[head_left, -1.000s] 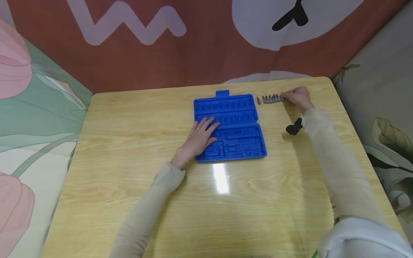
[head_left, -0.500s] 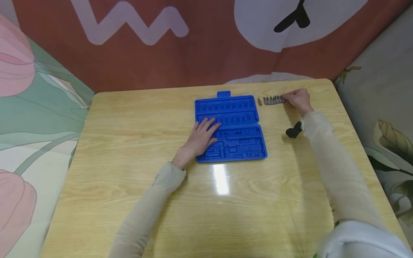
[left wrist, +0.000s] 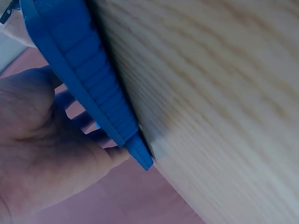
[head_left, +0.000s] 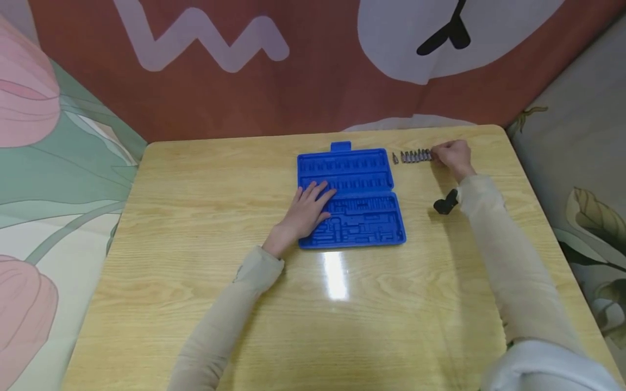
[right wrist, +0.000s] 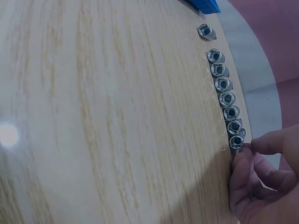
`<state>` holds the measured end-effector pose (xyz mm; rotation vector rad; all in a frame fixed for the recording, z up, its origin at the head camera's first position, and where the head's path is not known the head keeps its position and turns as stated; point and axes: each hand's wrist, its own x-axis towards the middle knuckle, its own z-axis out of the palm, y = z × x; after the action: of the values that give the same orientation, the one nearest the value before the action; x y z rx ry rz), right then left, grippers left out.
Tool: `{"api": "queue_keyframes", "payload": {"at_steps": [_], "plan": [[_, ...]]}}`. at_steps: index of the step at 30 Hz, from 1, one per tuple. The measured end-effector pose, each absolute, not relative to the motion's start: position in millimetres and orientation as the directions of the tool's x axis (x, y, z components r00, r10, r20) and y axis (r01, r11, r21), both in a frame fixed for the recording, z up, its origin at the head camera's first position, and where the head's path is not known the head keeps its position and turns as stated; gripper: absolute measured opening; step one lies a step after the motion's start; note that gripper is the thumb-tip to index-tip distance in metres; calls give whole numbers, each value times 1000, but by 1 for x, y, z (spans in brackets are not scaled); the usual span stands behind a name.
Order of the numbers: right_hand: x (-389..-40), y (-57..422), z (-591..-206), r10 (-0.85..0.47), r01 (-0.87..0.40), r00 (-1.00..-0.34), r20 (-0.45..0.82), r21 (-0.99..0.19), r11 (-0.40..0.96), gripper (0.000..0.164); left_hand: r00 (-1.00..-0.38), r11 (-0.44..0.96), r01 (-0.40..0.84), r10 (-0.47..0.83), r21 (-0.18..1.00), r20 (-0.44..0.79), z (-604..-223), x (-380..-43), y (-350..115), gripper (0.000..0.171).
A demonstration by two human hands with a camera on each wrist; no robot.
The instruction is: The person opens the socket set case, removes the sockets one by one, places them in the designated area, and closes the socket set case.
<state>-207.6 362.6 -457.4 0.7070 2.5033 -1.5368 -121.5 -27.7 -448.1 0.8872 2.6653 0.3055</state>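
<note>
An open blue plastic tool case (head_left: pixel 364 222) lies on the table, its moulded slots showing. My left hand (head_left: pixel 304 210) rests on the case's left side with fingers spread; in the left wrist view the palm (left wrist: pixel 42 135) is beside the case's edge. Right of the case, several silver socket bits (head_left: pixel 414 156) lie in a tight row, and one separate socket bit (head_left: pixel 395 158) lies nearer the case. At the row's right end my right hand (head_left: pixel 454 155) has thumb and forefinger on the last socket bit (right wrist: pixel 237 142); its far end is partly hidden by the fingers.
The wooden table (head_left: pixel 205 184) meets a red patterned cloth (head_left: pixel 195 103) at its back edge, close behind the bits. A black wrist camera (head_left: pixel 445 202) sticks out from the right sleeve. A light reflection shines on the tabletop in front of the case.
The whole head view has shifted slightly, so everything sits a little lower. My right hand stays at the row's end with only small finger motion; the left hand stays on the case.
</note>
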Motion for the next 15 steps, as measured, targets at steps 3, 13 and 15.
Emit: {"api": "queue_keyframes", "payload": {"at_steps": [3, 13, 15], "plan": [[-205, 363, -457, 342, 442, -883, -322, -817, 370, 39, -761, 791, 536, 604, 294, -238, -445, -121, -26, 56], [-200, 363, -460, 398, 419, -876, -274, -840, 344, 27, -761, 795, 539, 602, 279, -242, -441, -122, -25, 57], [-197, 361, -460, 402, 411, -879, -257, -836, 364, 27, -759, 790, 551, 608, 269, -232, -442, -122, -26, 57]]}}
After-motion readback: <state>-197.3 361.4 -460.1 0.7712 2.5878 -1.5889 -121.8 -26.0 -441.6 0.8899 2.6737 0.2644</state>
